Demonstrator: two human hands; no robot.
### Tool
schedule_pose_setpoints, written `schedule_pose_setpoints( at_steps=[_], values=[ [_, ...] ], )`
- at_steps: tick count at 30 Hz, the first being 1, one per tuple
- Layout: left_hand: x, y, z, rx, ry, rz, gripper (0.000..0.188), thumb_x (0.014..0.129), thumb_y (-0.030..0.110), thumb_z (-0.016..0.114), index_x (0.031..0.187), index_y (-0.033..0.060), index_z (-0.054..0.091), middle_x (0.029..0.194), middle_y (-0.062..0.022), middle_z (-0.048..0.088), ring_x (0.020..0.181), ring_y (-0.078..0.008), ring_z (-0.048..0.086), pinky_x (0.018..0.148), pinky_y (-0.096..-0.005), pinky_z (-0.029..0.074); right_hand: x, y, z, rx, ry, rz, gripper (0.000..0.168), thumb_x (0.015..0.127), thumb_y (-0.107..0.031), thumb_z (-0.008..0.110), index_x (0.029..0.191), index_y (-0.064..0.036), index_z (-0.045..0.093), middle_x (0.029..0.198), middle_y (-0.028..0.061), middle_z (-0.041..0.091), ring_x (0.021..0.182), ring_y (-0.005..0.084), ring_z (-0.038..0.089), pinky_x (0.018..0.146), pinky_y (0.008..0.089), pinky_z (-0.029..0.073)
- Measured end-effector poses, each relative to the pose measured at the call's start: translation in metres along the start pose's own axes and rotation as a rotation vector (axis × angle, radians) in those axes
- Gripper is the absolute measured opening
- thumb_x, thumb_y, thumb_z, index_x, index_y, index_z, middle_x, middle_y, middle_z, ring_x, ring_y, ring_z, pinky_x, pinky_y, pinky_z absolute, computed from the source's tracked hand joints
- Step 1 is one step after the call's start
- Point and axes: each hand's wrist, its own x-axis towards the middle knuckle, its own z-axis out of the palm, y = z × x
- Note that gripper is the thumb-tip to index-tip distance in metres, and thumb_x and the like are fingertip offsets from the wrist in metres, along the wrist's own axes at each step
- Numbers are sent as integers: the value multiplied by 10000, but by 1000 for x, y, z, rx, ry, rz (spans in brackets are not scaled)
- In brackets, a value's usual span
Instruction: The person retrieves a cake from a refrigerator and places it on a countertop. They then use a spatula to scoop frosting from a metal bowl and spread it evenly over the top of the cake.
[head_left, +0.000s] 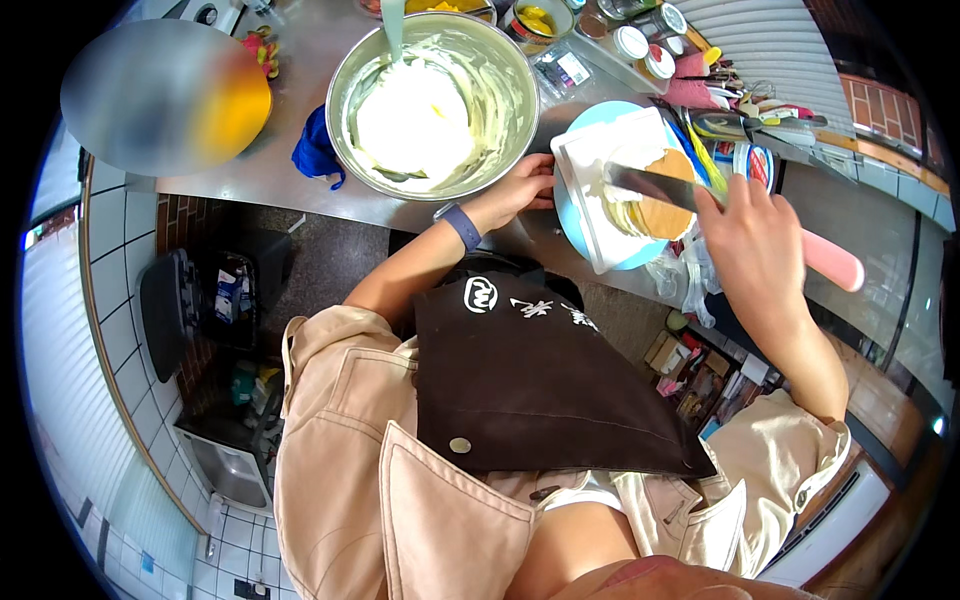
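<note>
My right hand (742, 232) grips an icing spatula with a pink handle (832, 260); its metal blade (651, 185) lies over a small round cake (667, 214) with a tan top and white cream on its left part. Under the cake is a white square board (585, 180) on a light blue round turntable (568, 206). My left hand (529, 187) rests at the turntable's left edge, fingers bent against it. Left of it stands a large metal bowl (529, 112) of white cream (412, 124), with a pale green spatula (392, 26) standing in it.
A blue cloth or bag (316, 148) lies left of the bowl. Behind are an open can of yellow fruit (537, 21), a clear plastic pack (562, 69) and lidded jars (631, 43). Tools crowd the right rear, and crumpled clear plastic (694, 281) hangs at the counter's front edge.
</note>
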Motion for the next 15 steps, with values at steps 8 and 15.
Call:
schedule_pose_setpoints(
  at_steps=[8,15],
  values=[
    [-1,10,2,-43,-6,-28,496,990,131,450,1460,55,313,1324,-71,473,1142,-174,530,951,-351,465,11,2,27,5,-54,-58,62,754,-106,650,806,-76,664,759,54,600,775,197,638,577,317,509],
    [-10,0,-2,-16,-57,-137,374,994,147,456,1341,23,390,1236,-154,529,1083,-251,611,945,-415,511,22,21,41,17,-133,-26,58,773,-89,631,796,-76,682,745,63,625,744,198,662,584,319,522]
  ],
)
